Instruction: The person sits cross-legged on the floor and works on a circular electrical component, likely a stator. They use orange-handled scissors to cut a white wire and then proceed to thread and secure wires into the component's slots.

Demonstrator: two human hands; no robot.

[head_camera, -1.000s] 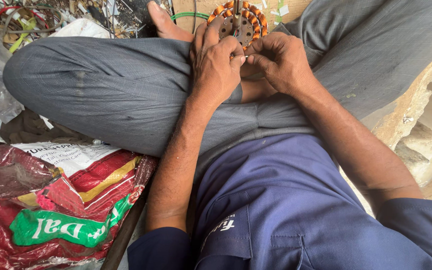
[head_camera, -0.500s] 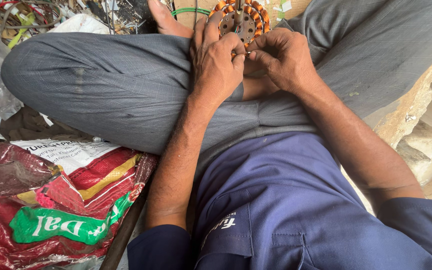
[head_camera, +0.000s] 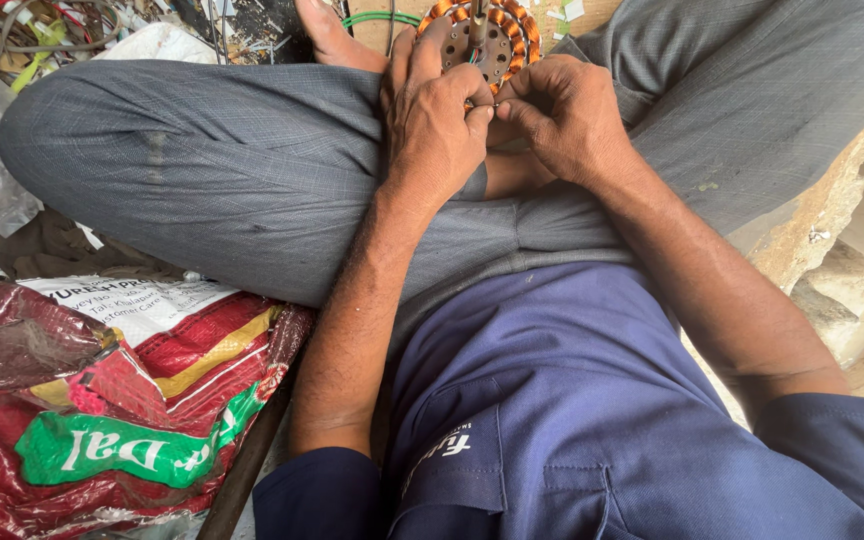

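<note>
Head view: left hand (head_camera: 437, 120) and right hand (head_camera: 562, 115) both pinch the copper-wound motor coil (head_camera: 482, 35); steady, gentle fingertip pressure would suit.

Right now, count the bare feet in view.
1: a bare foot at the top edge, left of the copper-wound stator. The other may be hidden under the crossed legs.

The scene is bright with soft, even daylight. Shadows are weak and there is no strong glare. Focus is sharp in the middle; wide-angle distortion stretches the edges slightly.
</note>
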